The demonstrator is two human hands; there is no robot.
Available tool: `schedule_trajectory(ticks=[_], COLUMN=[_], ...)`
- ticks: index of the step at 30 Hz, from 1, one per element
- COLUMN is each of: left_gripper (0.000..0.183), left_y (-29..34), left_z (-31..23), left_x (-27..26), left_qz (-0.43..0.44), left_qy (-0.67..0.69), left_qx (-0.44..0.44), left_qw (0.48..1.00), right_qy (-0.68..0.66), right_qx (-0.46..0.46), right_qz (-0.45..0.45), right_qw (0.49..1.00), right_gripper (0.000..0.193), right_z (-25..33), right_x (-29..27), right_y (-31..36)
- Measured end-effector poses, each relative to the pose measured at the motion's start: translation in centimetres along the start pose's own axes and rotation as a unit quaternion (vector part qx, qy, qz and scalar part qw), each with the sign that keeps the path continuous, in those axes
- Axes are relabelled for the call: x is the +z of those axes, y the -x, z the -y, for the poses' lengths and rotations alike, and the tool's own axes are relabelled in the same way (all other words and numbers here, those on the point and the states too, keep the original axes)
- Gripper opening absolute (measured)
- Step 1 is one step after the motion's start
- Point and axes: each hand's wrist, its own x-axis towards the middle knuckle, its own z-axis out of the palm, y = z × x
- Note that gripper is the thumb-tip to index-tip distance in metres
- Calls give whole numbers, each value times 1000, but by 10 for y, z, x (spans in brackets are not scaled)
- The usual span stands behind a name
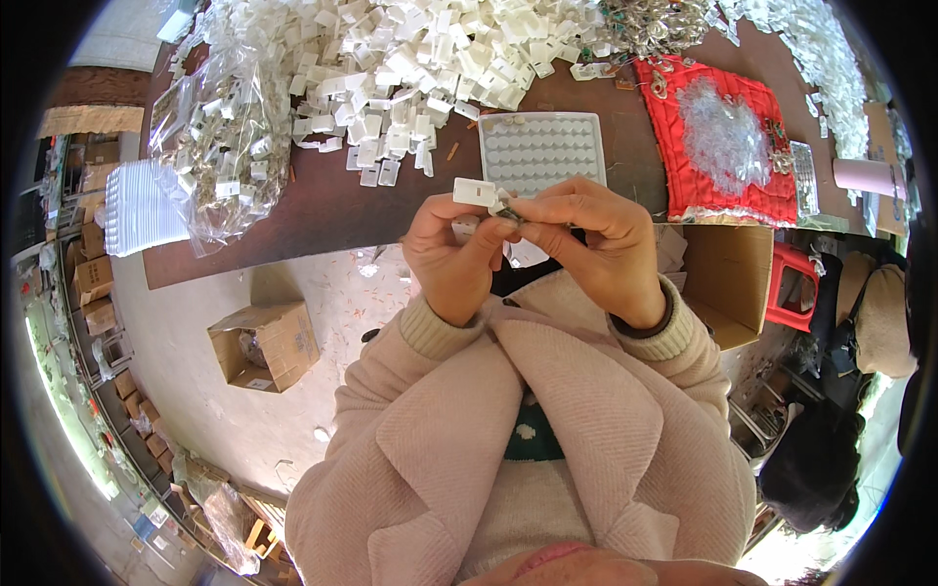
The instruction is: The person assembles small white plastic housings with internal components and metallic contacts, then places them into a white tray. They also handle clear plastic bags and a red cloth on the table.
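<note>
Both of my hands meet in front of my chest, just off the near edge of the table. My left hand pinches a small white plastic housing, which points up and to the left. Fingertips of my right hand close on the housing's right end, where a small darker piece shows; its kind is too small to make out. Behind the hands lies a white tray with rows of small hollows. A large heap of similar white plastic housings spreads beyond it.
A clear bag of small parts and a stack of white trays stand at the left. To the right, a red cloth carries a pile of clear plastic pieces. Cardboard boxes and a red stool are below the table.
</note>
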Motion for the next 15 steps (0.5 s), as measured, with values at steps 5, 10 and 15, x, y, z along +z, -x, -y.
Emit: schedule_trajectory(ticks=[5, 10, 15], left_gripper=[23, 22, 24], left_y=[1, 5, 5], left_z=[2, 0, 0], left_x=[2, 8, 10], left_qz=[-31, -60, -44], left_qy=[-3, -47, -49], left_qx=[10, 12, 33], left_qw=[999, 997, 997], right_qy=[27, -19, 3], right_qx=[20, 72, 64], right_qz=[-20, -74, -52], right_qw=[999, 994, 997], right_gripper=[23, 21, 19], right_z=[0, -2, -2], right_x=[8, 20, 19], right_y=[4, 4, 5])
